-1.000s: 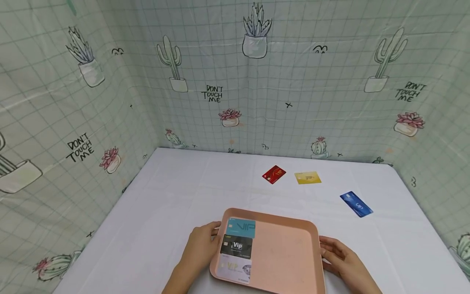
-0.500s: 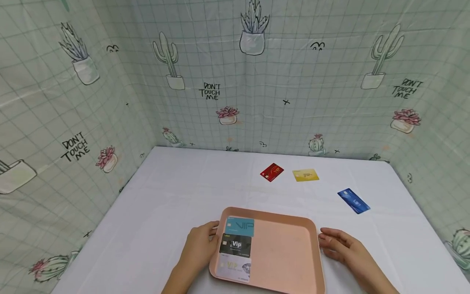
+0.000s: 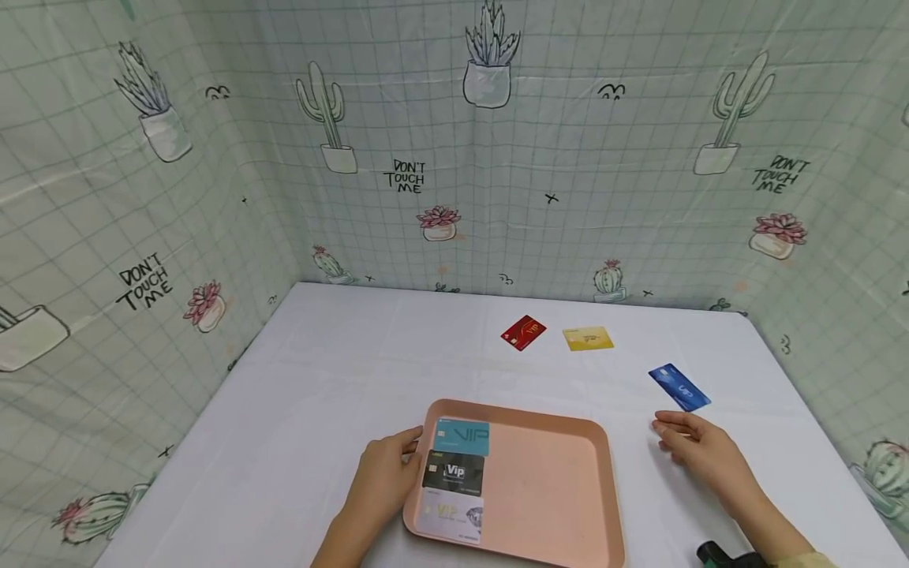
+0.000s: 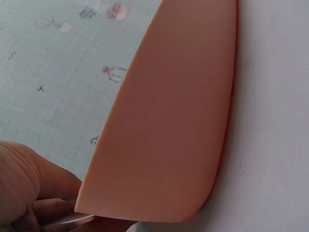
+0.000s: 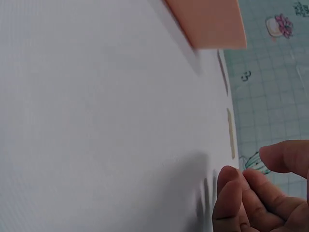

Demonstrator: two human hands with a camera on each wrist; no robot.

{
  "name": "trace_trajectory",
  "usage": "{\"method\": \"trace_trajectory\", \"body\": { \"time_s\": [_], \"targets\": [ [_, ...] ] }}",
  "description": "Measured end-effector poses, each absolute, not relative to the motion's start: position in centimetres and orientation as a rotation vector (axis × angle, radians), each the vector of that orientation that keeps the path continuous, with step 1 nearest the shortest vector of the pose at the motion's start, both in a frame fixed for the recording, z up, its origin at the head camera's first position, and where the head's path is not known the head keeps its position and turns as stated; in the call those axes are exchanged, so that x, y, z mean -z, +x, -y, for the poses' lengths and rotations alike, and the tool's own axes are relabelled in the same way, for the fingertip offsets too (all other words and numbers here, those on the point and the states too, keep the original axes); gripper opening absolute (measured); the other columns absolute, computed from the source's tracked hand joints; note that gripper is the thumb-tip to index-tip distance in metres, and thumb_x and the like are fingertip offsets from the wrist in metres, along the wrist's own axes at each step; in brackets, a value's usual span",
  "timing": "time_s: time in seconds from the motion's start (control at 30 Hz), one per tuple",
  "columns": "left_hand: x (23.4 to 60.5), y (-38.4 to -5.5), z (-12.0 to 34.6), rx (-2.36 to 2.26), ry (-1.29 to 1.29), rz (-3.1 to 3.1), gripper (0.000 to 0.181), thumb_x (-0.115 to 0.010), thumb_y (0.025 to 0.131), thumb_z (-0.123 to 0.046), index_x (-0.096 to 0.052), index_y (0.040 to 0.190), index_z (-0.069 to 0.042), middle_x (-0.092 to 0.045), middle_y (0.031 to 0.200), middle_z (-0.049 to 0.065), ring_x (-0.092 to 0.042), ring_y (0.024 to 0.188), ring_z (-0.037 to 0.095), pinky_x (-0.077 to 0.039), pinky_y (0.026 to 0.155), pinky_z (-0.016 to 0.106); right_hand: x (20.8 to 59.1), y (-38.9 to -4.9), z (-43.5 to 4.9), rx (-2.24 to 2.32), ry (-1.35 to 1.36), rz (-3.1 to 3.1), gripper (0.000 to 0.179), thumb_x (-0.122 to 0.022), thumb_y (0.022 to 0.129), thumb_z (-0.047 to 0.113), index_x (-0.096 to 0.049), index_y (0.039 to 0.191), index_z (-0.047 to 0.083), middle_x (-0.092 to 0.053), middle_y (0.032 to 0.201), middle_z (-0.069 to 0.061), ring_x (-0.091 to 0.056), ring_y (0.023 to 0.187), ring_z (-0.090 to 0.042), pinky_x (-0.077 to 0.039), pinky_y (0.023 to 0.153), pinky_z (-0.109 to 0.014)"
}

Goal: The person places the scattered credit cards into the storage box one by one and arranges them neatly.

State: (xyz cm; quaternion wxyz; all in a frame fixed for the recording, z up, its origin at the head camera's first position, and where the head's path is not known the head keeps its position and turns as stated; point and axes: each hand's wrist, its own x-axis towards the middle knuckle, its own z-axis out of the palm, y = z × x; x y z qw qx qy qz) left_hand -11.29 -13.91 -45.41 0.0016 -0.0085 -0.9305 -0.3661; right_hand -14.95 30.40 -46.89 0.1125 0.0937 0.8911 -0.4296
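The pink tray (image 3: 547, 489) lies flat on the tabletop (image 3: 319, 371), at the near side and a little turned; its near right corner goes out of the head view. Along its left side three cards lie in a column: the teal card (image 3: 461, 436) at the far end, the black card (image 3: 454, 472) in the middle, the white card (image 3: 447, 517) at the near end. The left hand (image 3: 383, 473) is at the left edge of the tray, and its grip is clamped on this edge, with bent fingers.

The blue card (image 3: 679, 386) lies slantwise on the tabletop, beyond the tray and to its right. The right hand (image 3: 710, 457) is just on the near side of this card; its grip stands apart, as the right wrist view shows the thumb away from the fingers. Behind this hand there are a dark object (image 3: 724, 557), partly hidden, and a yellow sleeve (image 3: 809, 561).

Farther away, the red card (image 3: 523, 333) and the yellow card (image 3: 588, 338) lie near each other. Around the tabletop rises a pale green checked cloth (image 3: 263, 142) with drawn cacti.
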Motion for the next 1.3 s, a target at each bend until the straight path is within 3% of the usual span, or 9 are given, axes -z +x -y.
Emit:
{"method": "trace_trajectory", "body": {
  "time_s": [0.23, 0.33, 0.47, 0.53, 0.67, 0.77, 0.9, 1.0, 1.3],
  "targets": [
    [45.5, -11.1, 13.7, 1.119, -0.048, 2.912, 0.038, -0.068, 0.092, -0.002, -0.069, 0.130, 0.003, -0.077, 0.110, 0.019, -0.074, 0.105, 0.037, -0.060, 0.085, 0.048, 46.8, -16.2, -32.2, 1.066, 0.258, -2.767, 0.065, -0.056, 0.105, 0.044, -0.053, 0.142, -0.009, -0.067, 0.127, -0.027, -0.066, 0.081, -0.011, -0.050, 0.068, -0.029],
    [45.6, -11.1, 13.8, 1.122, -0.046, 2.912, 0.038, -0.069, 0.092, -0.003, -0.070, 0.130, 0.002, -0.078, 0.110, 0.018, -0.073, 0.108, 0.037, -0.059, 0.088, 0.049, 46.9, -16.8, -32.9, 0.961, 0.240, -2.861, 0.062, -0.055, 0.105, 0.044, -0.056, 0.139, -0.008, -0.066, 0.129, -0.030, -0.069, 0.093, -0.032, -0.050, 0.076, -0.040],
    [45.8, -11.2, 14.2, 1.152, -0.043, 2.909, 0.039, -0.069, 0.091, -0.003, -0.071, 0.130, 0.000, -0.079, 0.108, 0.014, -0.072, 0.111, 0.036, -0.056, 0.093, 0.052, 47.0, -17.6, -33.9, 0.878, 0.237, -2.945, 0.063, -0.056, 0.104, 0.044, -0.055, 0.137, -0.010, -0.060, 0.135, -0.034, -0.054, 0.120, -0.055, -0.048, 0.088, -0.059],
    [45.9, -11.3, 14.3, 1.167, -0.052, 2.904, 0.040, -0.069, 0.090, -0.003, -0.071, 0.130, 0.000, -0.079, 0.107, 0.013, -0.072, 0.111, 0.035, -0.057, 0.092, 0.052, 47.0, -18.0, -34.5, 0.869, 0.262, -2.969, 0.063, -0.057, 0.104, 0.044, -0.055, 0.136, -0.010, -0.059, 0.135, -0.035, -0.052, 0.120, -0.056, -0.046, 0.089, -0.062],
    [46.0, -11.4, 14.4, 1.173, -0.073, 2.893, 0.040, -0.069, 0.089, -0.003, -0.071, 0.129, 0.000, -0.079, 0.107, 0.013, -0.073, 0.109, 0.035, -0.057, 0.090, 0.052, 47.4, -18.6, -35.3, 0.864, 0.346, -3.033, 0.059, -0.060, 0.102, 0.043, -0.056, 0.134, -0.008, -0.061, 0.131, -0.033, -0.059, 0.106, -0.048, -0.047, 0.078, -0.049],
    [46.1, -11.3, 14.6, 1.212, -0.064, 2.898, 0.040, -0.069, 0.090, -0.004, -0.070, 0.131, 0.000, -0.078, 0.108, 0.014, -0.076, 0.098, 0.028, -0.059, 0.084, 0.047, 48.0, -18.9, -35.6, 0.848, 0.385, -3.063, 0.059, -0.063, 0.101, 0.042, -0.057, 0.133, -0.007, -0.062, 0.129, -0.033, -0.060, 0.102, -0.046, -0.046, 0.075, -0.047],
    [46.3, -11.3, 15.0, 1.305, -0.032, 2.901, 0.041, -0.068, 0.092, -0.006, -0.069, 0.133, -0.001, -0.077, 0.112, 0.015, -0.072, 0.076, 0.011, -0.058, 0.069, 0.031, 48.5, -19.1, -35.7, 0.824, 0.373, -3.085, 0.062, -0.065, 0.100, 0.040, -0.056, 0.133, -0.010, -0.059, 0.131, -0.036, -0.056, 0.113, -0.056, -0.046, 0.087, -0.061],
    [46.4, -11.3, 15.2, 1.339, -0.033, 2.895, 0.041, -0.068, 0.093, -0.006, -0.068, 0.133, 0.000, -0.077, 0.113, 0.016, -0.068, 0.071, 0.005, -0.054, 0.064, 0.024, 48.4, -19.3, -35.8, 0.806, 0.383, -3.068, 0.065, -0.066, 0.099, 0.040, -0.054, 0.135, -0.012, -0.055, 0.133, -0.038, -0.051, 0.119, -0.059, -0.043, 0.092, -0.065],
    [46.4, -11.3, 14.8, 1.310, -0.028, 2.900, 0.041, -0.068, 0.092, -0.005, -0.068, 0.133, 0.000, -0.076, 0.113, 0.016, -0.064, 0.072, 0.006, -0.052, 0.064, 0.025, 47.5, -20.3, -36.1, 0.668, 0.357, -2.978, 0.074, -0.071, 0.093, 0.038, -0.046, 0.138, -0.017, -0.046, 0.135, -0.044, -0.046, 0.121, -0.062, -0.041, 0.097, -0.069]
  ]
}}
